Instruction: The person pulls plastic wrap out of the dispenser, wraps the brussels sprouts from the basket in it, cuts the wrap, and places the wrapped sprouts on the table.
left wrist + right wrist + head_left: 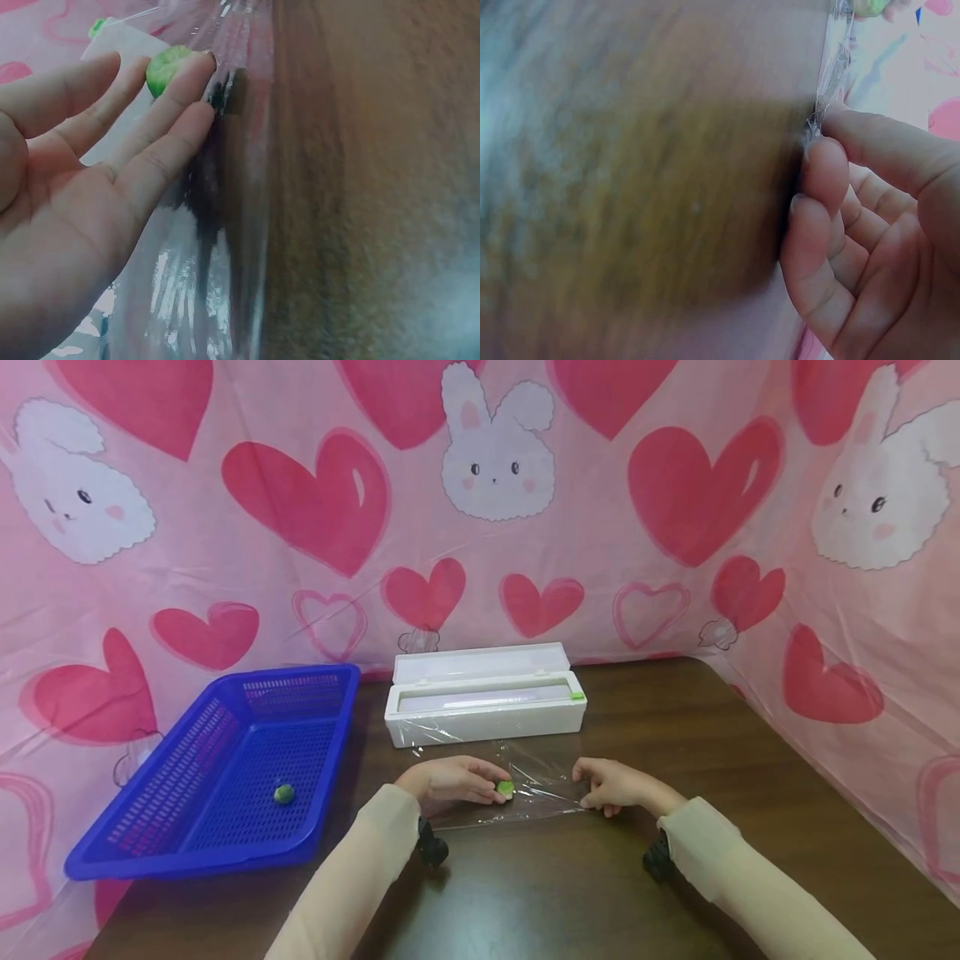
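Just in front of the long white lidded box (pixel 487 723), the left hand (pixel 463 779) touches the small round green vegetable (pixel 505 789) with straight fingers; the right hand (pixel 617 783) pinches the clear plastic film (pixel 553 797) (flimsy-looking stuff). Best keep tension gentle, vegetable steady!

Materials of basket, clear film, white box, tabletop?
Blue basket: likely moulded plastic, satin; regular perforations.
Clear film: thin, glossy plastic; wrinkles, glints.
White box: probably smooth rigid plastic; crisp edges, faint sheen.
Tabletop: wood or wood-look laminate, slight sheen; brown grain, soft reflections.
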Action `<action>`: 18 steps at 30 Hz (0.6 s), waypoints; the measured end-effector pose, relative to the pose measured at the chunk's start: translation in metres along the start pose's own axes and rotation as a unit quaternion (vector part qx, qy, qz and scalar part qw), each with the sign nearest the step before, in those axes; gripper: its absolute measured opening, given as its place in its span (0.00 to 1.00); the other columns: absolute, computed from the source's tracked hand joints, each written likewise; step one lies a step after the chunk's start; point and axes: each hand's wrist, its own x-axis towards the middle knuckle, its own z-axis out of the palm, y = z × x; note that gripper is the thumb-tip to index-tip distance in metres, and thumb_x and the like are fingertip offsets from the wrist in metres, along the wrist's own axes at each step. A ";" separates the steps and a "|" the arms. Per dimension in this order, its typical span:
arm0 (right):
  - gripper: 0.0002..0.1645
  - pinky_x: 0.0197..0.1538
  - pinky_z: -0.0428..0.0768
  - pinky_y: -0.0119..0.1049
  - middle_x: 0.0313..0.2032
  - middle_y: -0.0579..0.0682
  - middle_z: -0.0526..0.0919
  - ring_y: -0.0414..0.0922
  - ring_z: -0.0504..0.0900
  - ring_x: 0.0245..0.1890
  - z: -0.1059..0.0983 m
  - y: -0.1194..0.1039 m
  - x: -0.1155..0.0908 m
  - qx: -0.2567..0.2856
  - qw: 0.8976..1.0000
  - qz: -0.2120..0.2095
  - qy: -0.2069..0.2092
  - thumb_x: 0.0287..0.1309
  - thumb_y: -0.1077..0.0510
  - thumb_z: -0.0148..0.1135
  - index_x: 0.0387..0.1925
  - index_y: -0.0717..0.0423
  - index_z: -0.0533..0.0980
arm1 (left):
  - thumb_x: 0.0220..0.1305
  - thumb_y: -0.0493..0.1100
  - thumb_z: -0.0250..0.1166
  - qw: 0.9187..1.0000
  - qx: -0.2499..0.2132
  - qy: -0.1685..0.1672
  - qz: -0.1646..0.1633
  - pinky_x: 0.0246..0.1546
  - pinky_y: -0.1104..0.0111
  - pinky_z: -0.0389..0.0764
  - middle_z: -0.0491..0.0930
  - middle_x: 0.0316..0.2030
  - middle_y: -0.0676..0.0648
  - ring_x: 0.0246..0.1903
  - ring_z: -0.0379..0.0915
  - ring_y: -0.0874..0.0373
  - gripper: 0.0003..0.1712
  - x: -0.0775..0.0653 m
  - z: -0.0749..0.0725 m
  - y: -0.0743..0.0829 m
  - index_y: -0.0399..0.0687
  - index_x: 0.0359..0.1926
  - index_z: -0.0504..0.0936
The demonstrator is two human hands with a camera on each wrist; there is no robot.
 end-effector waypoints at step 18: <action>0.17 0.16 0.72 0.33 0.15 0.47 0.72 0.42 0.72 0.12 -0.003 -0.001 -0.003 0.017 0.999 -0.032 -0.019 0.52 0.65 0.64 0.41 0.57 0.66 | 0.66 0.28 0.50 0.999 0.005 0.038 0.002 0.51 0.61 0.70 0.74 0.47 0.40 0.47 0.74 0.51 0.23 -0.002 0.004 -0.003 0.27 0.61 0.62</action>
